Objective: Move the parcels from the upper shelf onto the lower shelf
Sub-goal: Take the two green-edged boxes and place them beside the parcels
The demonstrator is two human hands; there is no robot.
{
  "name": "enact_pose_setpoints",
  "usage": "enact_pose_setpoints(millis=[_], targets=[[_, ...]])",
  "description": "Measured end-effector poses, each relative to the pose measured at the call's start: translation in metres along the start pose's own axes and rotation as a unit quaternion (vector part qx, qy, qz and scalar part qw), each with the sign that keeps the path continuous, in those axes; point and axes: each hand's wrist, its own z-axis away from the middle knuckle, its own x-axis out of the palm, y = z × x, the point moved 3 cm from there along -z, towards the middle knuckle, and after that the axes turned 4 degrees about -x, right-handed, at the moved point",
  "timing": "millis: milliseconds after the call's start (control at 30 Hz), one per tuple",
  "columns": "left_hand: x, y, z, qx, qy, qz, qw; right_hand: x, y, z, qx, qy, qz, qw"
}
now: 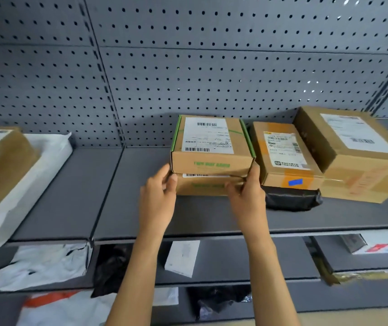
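Two brown cardboard boxes with green print are stacked on the grey upper shelf. The top box bears a white barcode label; the bottom box sits under it. My left hand grips the stack's front left corner, fingers curled at the seam between the boxes. My right hand grips the front right corner, with the thumb on the bottom box's front. The lower shelf lies below my forearms.
Right of the stack sit a taped box on a black bag and a large box. At far left a brown parcel lies on a white bag. The lower shelf holds white bags, black bags and a white box.
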Motion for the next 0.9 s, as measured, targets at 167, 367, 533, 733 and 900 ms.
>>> enact_pose_setpoints(millis=[167,367,533,733,900], targets=[[0.015,-0.007,0.0,0.002,0.015,-0.013,1.0,-0.004,0.008,-0.004,-0.001,-0.007,0.004,1.0],[0.028,-0.014,-0.002,-0.009,0.018,-0.03,0.999,-0.013,0.016,-0.006,-0.001,-0.042,-0.008,0.999],[0.033,-0.019,0.001,-0.007,0.032,-0.016,0.999,-0.026,0.005,0.0,-0.028,-0.068,-0.038,0.997],[0.032,-0.019,0.002,-0.013,0.034,0.006,0.999,-0.053,-0.024,0.013,-0.108,-0.058,-0.028,0.992],[0.032,-0.018,0.001,0.015,0.039,0.02,0.999,-0.059,-0.033,0.022,-0.162,-0.04,-0.012,0.986]])
